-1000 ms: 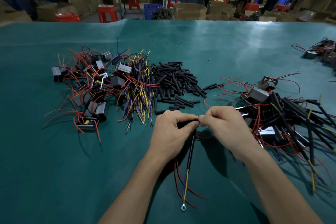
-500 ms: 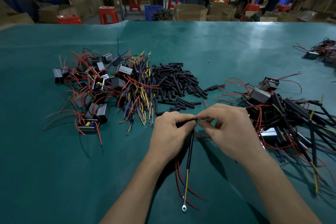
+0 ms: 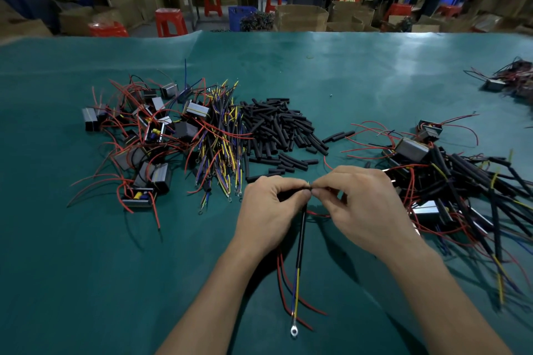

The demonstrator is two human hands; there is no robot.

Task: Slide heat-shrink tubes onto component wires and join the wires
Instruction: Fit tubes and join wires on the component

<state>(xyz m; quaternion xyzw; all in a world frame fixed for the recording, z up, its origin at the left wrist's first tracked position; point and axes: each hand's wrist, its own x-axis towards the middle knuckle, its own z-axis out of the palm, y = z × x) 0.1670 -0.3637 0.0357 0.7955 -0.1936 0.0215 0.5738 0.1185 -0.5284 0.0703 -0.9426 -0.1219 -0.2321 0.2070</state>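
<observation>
Right between your fingertips, above the near middle of the green table (image 3: 86, 282), sits the wire joint (image 3: 309, 187). Your left hand (image 3: 266, 215) has thumb and forefinger clamped on the end of one black heat-shrink tube (image 3: 301, 235), which hangs down toward you with a yellow and blue lead ending in one ring terminal (image 3: 294, 332). Your right hand (image 3: 366, 212) pinches the wire ends from the other side, its fingertips touching those of the left. Two or three red wires (image 3: 284, 291) trail below the left wrist; I cannot count them surely. Beyond your hands lie three heaps: loose black tubes (image 3: 277, 130), too many to count; left of them a bundle of yellow and purple leads (image 3: 220, 150) against boxy components with red wires (image 3: 141, 135); and on the right the sleeved assemblies (image 3: 461, 190).
</observation>
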